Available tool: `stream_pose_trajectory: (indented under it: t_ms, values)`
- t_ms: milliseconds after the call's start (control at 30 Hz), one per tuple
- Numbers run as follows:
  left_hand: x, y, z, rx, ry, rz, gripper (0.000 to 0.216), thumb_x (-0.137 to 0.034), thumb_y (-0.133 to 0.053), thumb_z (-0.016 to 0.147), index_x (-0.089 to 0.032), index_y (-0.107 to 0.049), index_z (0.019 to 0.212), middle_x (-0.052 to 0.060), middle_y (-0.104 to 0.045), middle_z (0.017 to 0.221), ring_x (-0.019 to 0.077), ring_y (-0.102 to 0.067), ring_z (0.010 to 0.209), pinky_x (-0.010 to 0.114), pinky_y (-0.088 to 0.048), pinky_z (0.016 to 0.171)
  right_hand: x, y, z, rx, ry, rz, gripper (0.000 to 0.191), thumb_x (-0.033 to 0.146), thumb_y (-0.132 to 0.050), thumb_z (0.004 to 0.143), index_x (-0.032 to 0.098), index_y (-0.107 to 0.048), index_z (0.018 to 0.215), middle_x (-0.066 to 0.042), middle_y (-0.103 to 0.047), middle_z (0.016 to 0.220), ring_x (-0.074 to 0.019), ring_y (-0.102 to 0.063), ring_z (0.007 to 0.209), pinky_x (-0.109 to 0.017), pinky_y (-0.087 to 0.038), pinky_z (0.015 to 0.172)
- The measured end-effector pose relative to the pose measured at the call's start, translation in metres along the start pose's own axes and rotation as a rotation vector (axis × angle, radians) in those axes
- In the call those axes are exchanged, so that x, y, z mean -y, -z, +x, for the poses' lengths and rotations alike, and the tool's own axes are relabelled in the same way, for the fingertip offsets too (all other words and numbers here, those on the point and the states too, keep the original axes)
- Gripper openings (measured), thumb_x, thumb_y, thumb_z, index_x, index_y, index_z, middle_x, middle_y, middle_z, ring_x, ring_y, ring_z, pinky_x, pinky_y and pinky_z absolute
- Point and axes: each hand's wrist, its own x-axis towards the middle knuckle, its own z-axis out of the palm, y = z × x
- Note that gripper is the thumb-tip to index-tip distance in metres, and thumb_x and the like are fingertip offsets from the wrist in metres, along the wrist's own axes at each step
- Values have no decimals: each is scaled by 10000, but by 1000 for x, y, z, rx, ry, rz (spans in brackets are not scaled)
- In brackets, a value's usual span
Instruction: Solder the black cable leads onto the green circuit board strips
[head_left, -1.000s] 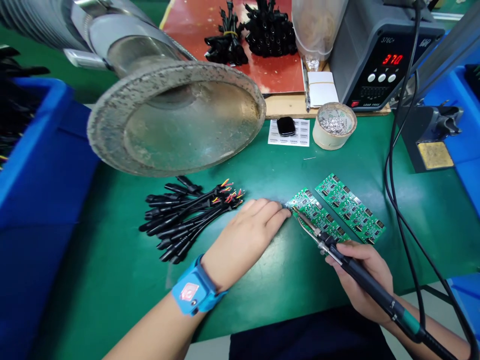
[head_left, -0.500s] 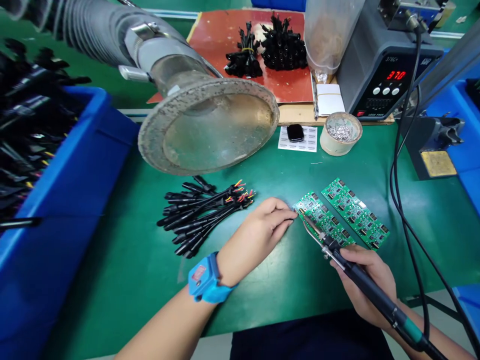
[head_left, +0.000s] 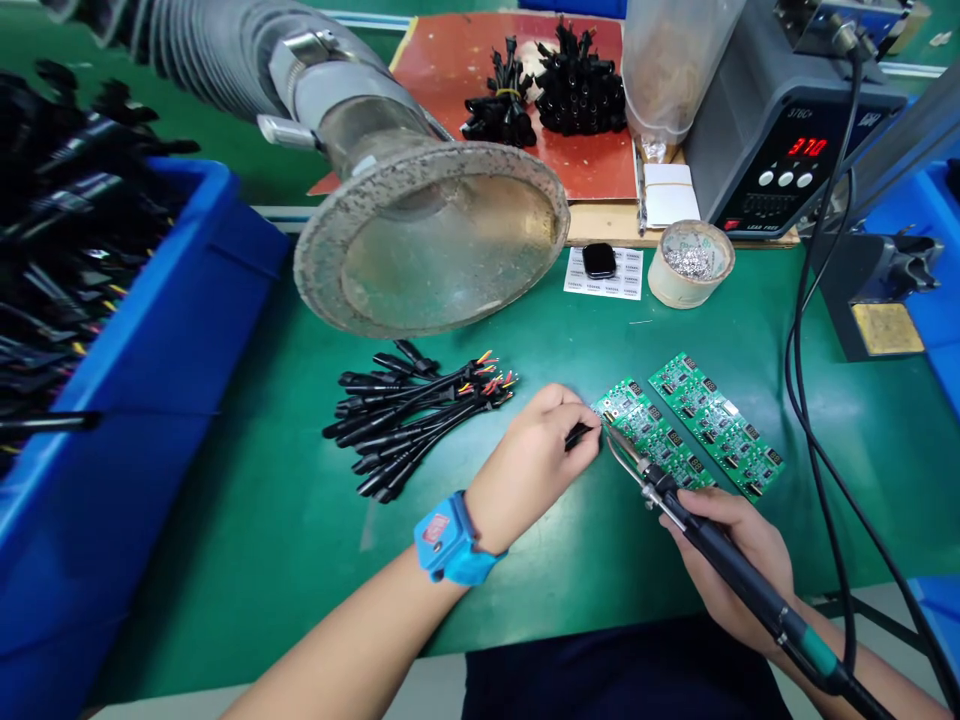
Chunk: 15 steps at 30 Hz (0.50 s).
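My left hand, with a blue wrist strap, rests on the green mat and pinches a small black cable end against the corner of the nearer green circuit board. My right hand grips a black soldering iron, its tip touching that same board corner. A second green board lies right beside the first.
A pile of black cables with coloured wire ends lies left of my left hand. A fume extractor funnel hangs over the mat. A soldering station reading 370, a solder cup, an iron stand and blue bins surround the work area.
My left hand went from fingers lying flat by the board to a pinch on the black cable end at the board corner. The view shifted left and down.
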Motion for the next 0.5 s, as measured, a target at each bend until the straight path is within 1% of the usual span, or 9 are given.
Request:
stream_pose_trajectory:
  t_ms: [100, 267, 433, 500]
  values:
    - [0, -2, 0, -18, -2, 14, 94, -67, -565, 793, -145, -616, 802, 24, -545, 800, 114, -547, 714, 244, -491, 670, 1, 0, 2, -21, 3, -39, 258, 109, -614, 784, 212, -581, 1018, -27, -672, 798, -158, -669, 664, -251, -574, 607]
    - [-2, -4, 0, -20, 1, 32, 110, -52, -559, 784, -149, -610, 784, 19, -538, 789, 114, -547, 706, 245, -490, 671, 5, 1, 4, 10, 20, -25, 266, 99, -599, 785, 206, -578, 1027, -25, -676, 798, -150, -668, 653, -236, -565, 589]
    - [-3, -3, 1, -7, 18, 50, 113, -53, -566, 779, -161, -601, 768, 11, -530, 782, 109, -544, 688, 240, -493, 650, 9, 0, 6, -46, -12, -54, 224, 111, -622, 778, 218, -594, 973, -14, -677, 761, -134, -659, 607, -217, -563, 578]
    - [-4, -2, 1, -9, 21, 56, 108, -58, -574, 777, -163, -597, 767, 9, -533, 787, 110, -548, 693, 239, -497, 652, 9, -1, 7, -45, -17, -50, 224, 108, -619, 777, 217, -595, 971, -15, -680, 762, -131, -661, 602, -207, -561, 570]
